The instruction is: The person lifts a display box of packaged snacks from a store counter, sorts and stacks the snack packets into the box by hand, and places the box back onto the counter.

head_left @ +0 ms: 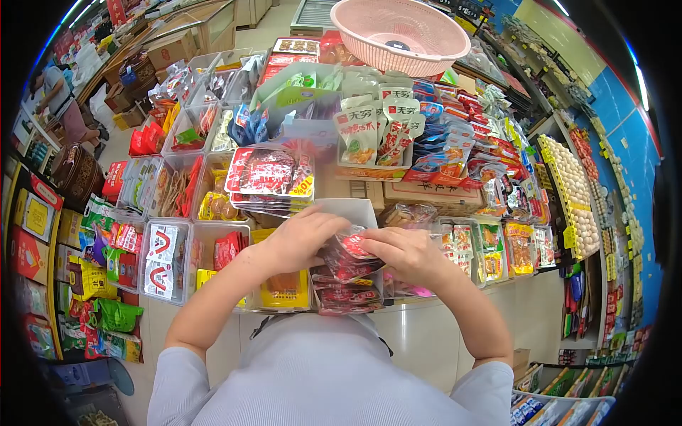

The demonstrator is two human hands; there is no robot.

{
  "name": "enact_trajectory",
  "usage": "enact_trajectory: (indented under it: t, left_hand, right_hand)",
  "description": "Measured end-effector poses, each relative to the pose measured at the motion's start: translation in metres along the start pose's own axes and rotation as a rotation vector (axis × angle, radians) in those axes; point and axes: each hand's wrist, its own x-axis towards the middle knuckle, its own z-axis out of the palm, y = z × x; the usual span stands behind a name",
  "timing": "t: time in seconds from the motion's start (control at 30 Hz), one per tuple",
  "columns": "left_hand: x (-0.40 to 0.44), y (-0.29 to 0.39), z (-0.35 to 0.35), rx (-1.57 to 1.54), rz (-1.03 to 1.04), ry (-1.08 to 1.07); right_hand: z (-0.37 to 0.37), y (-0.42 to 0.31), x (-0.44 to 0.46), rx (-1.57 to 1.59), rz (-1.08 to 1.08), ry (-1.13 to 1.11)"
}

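Note:
In front of my body, a clear-and-red snack packet (pixel 347 257) is between my two hands. My right hand (pixel 410 254) is closed on its upper right edge, with the thumb and fingers pinching the plastic. My left hand (pixel 304 238) curls over the packet's left side, and some of its fingertips are hidden. Similar dark red packets (pixel 348 297) lie stacked in a white box (pixel 349 209) beneath. Just beyond my left hand, a stack of flat red packs (pixel 270 174) rests on top of the display.
Clear bins (pixel 169 290) of snacks spread left and right. A pink plastic basket (pixel 401 35) sits at the far side. Egg trays (pixel 572 199) stand right, near shelves. A person (pixel 60 99) bends over at far left. Bagged goods (pixel 106 280) hang at left.

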Motion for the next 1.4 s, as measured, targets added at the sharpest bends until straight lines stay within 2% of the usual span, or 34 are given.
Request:
enact_trajectory:
  t: [0.1, 0.2, 0.3, 0.4, 0.5, 0.63, 0.73, 0.83, 0.93, 1.03, 1.13, 1.23, 1.4]
  left_hand:
    - [0.003, 0.001, -0.007, -0.060, -0.176, -0.210]
    - [0.009, 0.003, -0.016, -0.048, -0.233, -0.393]
    - [0.004, 0.002, -0.009, 0.047, -0.103, -0.246]
    - [0.001, 0.016, -0.025, -0.096, -0.149, -0.144]
    - [0.000, 0.020, -0.038, -0.311, -0.313, -0.078]
    - [-0.010, 0.017, -0.030, -0.344, -0.343, 0.001]
    - [-0.009, 0.020, -0.025, -0.396, -0.298, 0.095]
    - [-0.002, 0.034, -0.029, -0.389, -0.321, 0.088]
    - [-0.002, 0.011, -0.002, -0.062, -0.182, 0.089]
    - [0.002, 0.001, 0.010, 0.114, -0.167, 0.079]
    - [0.008, 0.013, 0.001, 0.254, -0.091, 0.114]
    - [0.010, 0.014, 0.010, 0.328, -0.166, 0.107]
    - [0.007, 0.015, 0.009, 0.346, -0.179, 0.134]
  right_hand:
    - [0.005, 0.001, -0.001, 0.009, 0.024, -0.027]
    - [0.012, 0.001, 0.001, 0.057, 0.074, -0.063]
    - [0.018, 0.000, 0.005, 0.096, 0.142, -0.107]
    - [0.025, 0.002, 0.011, 0.103, 0.201, -0.144]
    - [0.032, 0.007, 0.020, 0.097, 0.266, -0.221]
    - [0.057, 0.022, 0.025, 0.073, 0.337, -0.342]
    - [0.065, 0.020, 0.025, -0.026, 0.353, -0.301]
    - [0.064, 0.016, 0.027, -0.070, 0.349, -0.267]
    - [0.060, 0.021, 0.025, -0.072, 0.303, -0.313]
    - [0.022, 0.016, 0.034, 0.074, 0.312, -0.279]
    - [-0.001, 0.008, 0.037, 0.061, 0.409, -0.254]
    - [0.025, 0.014, 0.031, -0.029, 0.278, -0.157]
    - [0.042, 0.017, 0.030, -0.230, 0.229, -0.101]
